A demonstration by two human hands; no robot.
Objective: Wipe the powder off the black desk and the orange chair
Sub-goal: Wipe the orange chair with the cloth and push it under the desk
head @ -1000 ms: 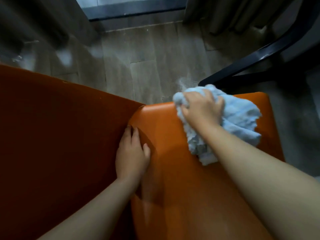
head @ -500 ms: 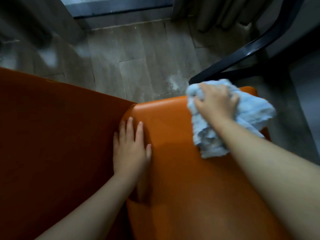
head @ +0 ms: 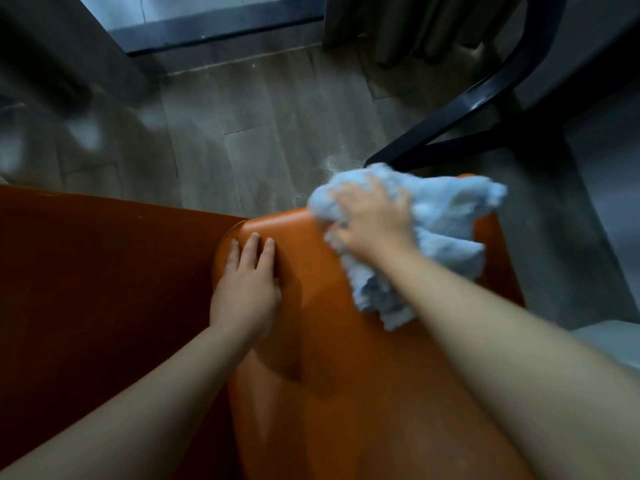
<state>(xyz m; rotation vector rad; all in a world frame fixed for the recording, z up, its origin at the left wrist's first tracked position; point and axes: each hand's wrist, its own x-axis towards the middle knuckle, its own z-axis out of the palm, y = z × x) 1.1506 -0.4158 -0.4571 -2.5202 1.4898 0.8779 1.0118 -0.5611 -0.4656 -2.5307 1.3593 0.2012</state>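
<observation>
The orange chair fills the lower frame, its seat (head: 346, 393) in the middle and its backrest (head: 104, 289) on the left. My right hand (head: 372, 220) grips a crumpled light blue cloth (head: 446, 223) and presses it on the seat's far edge. My left hand (head: 247, 282) lies flat, fingers straight, on the seat beside the backrest. A faint smear of white powder (head: 337, 164) shows on the floor just beyond the seat edge. A black desk leg (head: 460, 105) runs diagonally at the upper right; the desk top is out of sight.
Grey wood-look floor planks (head: 249, 133) stretch beyond the chair. A dark baseboard and pale wall (head: 207, 22) run along the top, with grey curtain folds (head: 415, 26) at the upper right. A pale object (head: 613, 341) peeks in at the right edge.
My right hand has slid the cloth along the seat's far edge, from left of middle toward the right corner, then slightly back. My left hand stays flat on the seat, its fingers now further forward.
</observation>
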